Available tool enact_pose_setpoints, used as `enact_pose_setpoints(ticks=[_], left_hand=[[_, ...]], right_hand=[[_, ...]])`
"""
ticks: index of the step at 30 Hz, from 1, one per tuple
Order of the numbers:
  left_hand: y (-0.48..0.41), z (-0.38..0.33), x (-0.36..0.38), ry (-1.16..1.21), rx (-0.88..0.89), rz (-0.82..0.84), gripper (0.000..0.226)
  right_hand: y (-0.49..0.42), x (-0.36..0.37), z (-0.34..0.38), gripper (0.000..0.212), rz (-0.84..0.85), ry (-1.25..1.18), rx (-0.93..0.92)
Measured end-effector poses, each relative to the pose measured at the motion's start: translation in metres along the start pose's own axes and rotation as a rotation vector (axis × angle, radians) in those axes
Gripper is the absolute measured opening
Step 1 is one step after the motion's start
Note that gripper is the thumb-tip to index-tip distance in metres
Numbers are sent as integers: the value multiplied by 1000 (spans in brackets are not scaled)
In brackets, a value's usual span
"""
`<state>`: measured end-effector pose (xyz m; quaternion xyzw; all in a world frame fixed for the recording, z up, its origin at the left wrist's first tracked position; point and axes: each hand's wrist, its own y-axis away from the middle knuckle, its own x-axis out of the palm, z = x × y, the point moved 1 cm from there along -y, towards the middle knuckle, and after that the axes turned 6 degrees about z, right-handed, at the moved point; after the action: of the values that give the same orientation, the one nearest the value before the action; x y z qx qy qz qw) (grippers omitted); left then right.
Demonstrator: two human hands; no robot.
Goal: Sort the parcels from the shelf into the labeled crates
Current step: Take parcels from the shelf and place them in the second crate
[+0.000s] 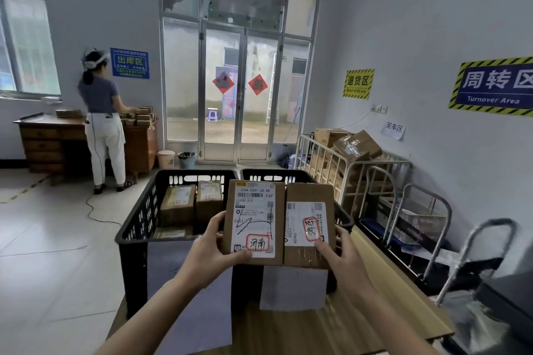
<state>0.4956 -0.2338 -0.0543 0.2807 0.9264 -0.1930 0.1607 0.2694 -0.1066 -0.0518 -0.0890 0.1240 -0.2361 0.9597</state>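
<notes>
The person holds two brown parcels up, one in each hand. The parcels are side by side and their long edges touch. The left hand [207,245] has its grip pinched on the left parcel [253,219], with the thumb on the front near the bottom and the fingers round the left edge. The right hand [343,256] pinches the right parcel [310,225] the same way, with the thumb on the white sticker [305,223] and the fingers round the right edge.

Both parcels stand tall, with the long side pointing up and away from the person. Each has a red box with writing in it. On the left parcel it is the right way up, and on the right parcel it is turned on its side. The two look like the same word to me, but I am not sure.

Two black crates sit on the wooden table [360,326], just behind and below the parcels. The left crate [135,228] has two small boxes [177,204] standing in it. The right crate [274,176] is mostly hidden, so I cannot see inside. The left parcel hangs in front of where the two crates meet. The right parcel hangs in front of the right crate.

A paper sheet [291,288] hangs on the front of each crate, but I cannot read them.

I think the next move is forward and down. The left hand is nearer the left crate and the right hand is nearer the right one. If both parcels belong in one crate, one hand must reach across.
</notes>
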Motion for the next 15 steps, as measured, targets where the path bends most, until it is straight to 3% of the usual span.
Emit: enact_pose_setpoints(ticks=[10, 15], left_hand=[[-136, 1, 47, -12, -27, -40, 93], [-189, 16, 71, 41, -55, -32, 92]], right_hand=[[-129, -63, -26, 44, -18, 30, -30], [-184, -85, -46, 40, 43, 34, 10]])
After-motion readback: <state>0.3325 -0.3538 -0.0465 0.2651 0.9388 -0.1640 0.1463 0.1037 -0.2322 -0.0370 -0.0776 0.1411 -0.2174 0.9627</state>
